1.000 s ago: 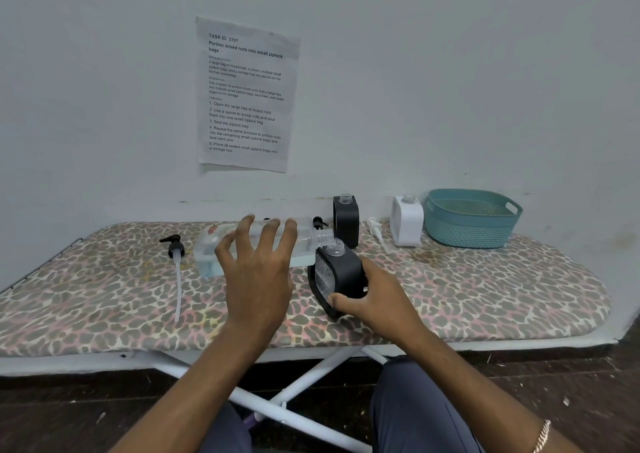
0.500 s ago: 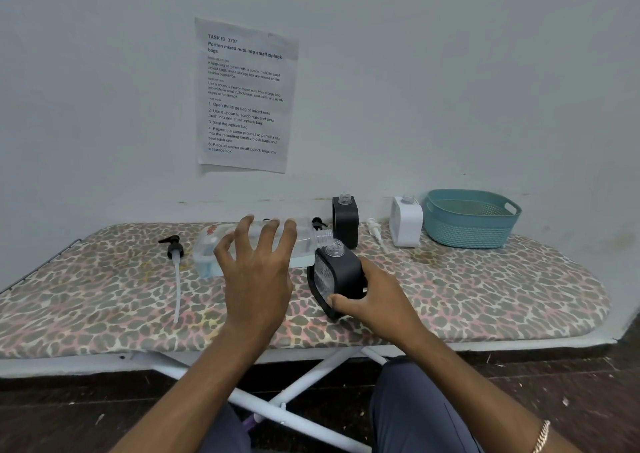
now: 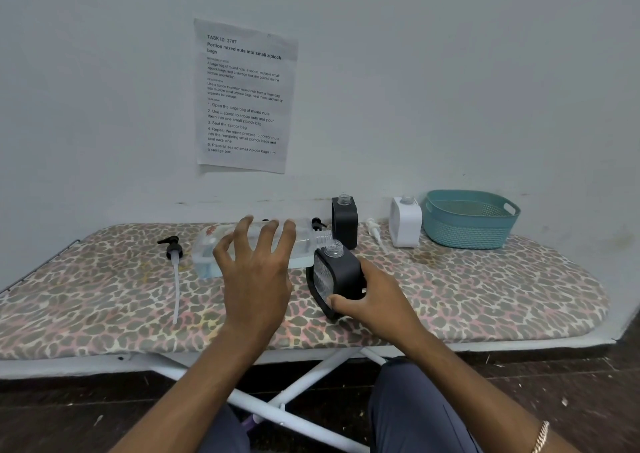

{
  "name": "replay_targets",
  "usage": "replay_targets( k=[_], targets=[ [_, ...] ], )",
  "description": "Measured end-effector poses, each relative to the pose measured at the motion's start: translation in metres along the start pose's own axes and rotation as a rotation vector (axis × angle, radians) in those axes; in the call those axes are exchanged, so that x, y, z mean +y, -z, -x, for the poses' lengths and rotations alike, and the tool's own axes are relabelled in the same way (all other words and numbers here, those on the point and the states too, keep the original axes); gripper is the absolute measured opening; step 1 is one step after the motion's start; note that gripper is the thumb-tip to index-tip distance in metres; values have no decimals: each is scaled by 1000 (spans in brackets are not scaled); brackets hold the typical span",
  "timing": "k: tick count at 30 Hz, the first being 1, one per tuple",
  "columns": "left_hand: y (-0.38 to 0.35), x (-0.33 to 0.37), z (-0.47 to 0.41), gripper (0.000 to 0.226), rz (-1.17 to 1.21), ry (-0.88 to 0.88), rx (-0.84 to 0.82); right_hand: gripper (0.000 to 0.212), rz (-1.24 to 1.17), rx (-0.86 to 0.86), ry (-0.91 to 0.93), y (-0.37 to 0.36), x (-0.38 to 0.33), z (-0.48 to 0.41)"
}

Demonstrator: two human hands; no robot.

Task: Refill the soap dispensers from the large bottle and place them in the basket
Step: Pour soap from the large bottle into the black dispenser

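Two hands share the pour: the left hand (image 3: 258,279) wraps spread fingers over the large bottle (image 3: 242,244), held on its side so its open mouth points at the black dispenser (image 3: 341,276) just right of it. The right hand (image 3: 375,302) grips that dispenser, tilted toward the bottle, likely to catch soap; the basket (image 3: 464,234) waits well beyond, to this hand's right.

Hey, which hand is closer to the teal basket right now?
Right. The right hand grips the front black dispenser mid-board, left of the basket; the left hand, on the large bottle, is farther left.
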State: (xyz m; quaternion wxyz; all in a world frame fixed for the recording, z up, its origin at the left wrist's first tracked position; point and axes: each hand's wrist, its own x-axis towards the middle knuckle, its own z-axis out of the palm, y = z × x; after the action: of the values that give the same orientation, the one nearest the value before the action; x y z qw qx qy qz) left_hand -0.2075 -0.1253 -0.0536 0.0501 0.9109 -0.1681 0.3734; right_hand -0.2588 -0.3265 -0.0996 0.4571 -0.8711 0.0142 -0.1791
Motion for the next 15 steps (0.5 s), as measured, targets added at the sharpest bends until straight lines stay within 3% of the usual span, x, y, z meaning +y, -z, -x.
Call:
replay_targets(
  k=[15],
  targets=[
    [0, 1, 0, 78, -5, -10, 15, 55, 17, -11, -13, 1, -1, -1]
  ],
)
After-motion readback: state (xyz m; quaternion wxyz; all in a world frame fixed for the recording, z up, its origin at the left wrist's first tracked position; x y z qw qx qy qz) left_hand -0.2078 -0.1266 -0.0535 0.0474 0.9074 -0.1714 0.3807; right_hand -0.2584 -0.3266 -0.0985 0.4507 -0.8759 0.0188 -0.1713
